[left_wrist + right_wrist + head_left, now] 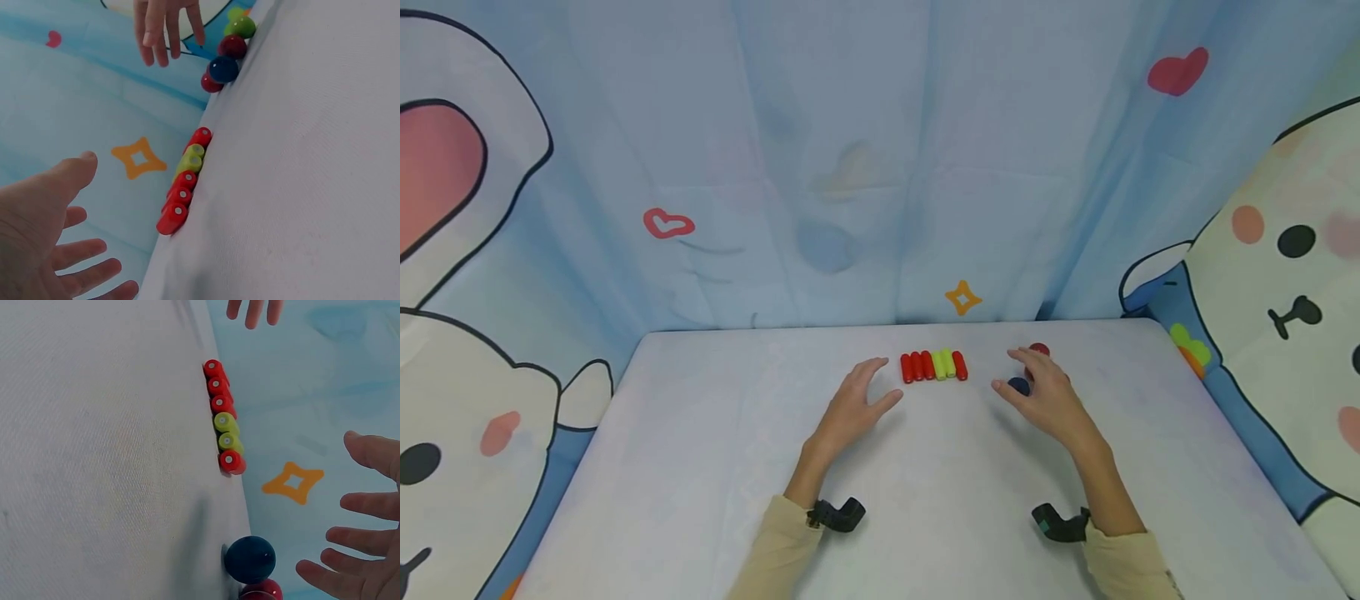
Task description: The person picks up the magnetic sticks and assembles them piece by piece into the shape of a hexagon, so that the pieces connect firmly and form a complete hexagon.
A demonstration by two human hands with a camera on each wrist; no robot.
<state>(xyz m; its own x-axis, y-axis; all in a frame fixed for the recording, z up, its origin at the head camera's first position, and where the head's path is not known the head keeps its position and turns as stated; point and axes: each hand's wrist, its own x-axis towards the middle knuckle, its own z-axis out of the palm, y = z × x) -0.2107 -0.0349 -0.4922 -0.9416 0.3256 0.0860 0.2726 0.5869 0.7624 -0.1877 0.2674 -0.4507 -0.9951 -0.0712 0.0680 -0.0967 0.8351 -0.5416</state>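
Head view: six red and yellow-green cylinders (938, 365) lie in a row near the far edge of the white table (700, 467), whose broad surface stretches nearer. Left hand (852, 404) and right hand (1045, 397), fingers spread, flank them; a blue ball (1018, 386) and red ball (1040, 348) crowd the right; a curtain (865, 100) hangs behind.

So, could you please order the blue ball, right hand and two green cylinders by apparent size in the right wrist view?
1. Right hand, partly cut off by the frame
2. Blue ball
3. Green cylinder nearer the ball and the other green cylinder: they look alike, so unranked
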